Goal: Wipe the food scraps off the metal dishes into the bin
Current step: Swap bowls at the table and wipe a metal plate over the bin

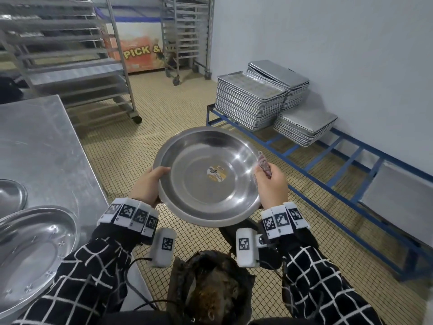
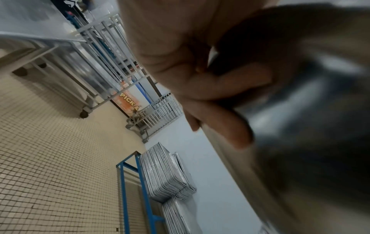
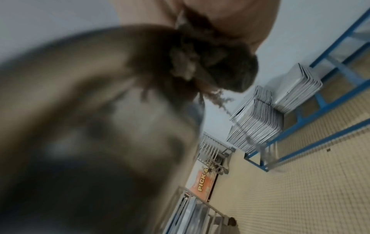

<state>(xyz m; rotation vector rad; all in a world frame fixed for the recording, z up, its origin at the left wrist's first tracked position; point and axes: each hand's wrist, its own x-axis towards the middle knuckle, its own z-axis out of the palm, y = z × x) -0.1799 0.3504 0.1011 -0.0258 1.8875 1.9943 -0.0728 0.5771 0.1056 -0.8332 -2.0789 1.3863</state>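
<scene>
A large round metal dish (image 1: 206,177) with a small sticker at its centre is held level above the floor, in front of me. My left hand (image 1: 150,186) grips its left rim, thumb on top and fingers curled under (image 2: 220,120). My right hand (image 1: 271,184) is at the right rim and pinches a dirty, brownish wad of cloth (image 1: 263,164), seen crumpled and frayed in the right wrist view (image 3: 210,63). The dish's inside looks shiny, with no scraps visible. Directly below my wrists stands a bin lined with a dark bag (image 1: 210,292), holding brown food waste.
A steel table (image 1: 39,146) stands at my left with more round metal dishes (image 1: 30,252) on it. Stacks of baking trays (image 1: 250,104) sit on a low blue frame (image 1: 328,160) along the right wall. Wheeled tray racks (image 1: 70,57) stand behind on the tiled floor.
</scene>
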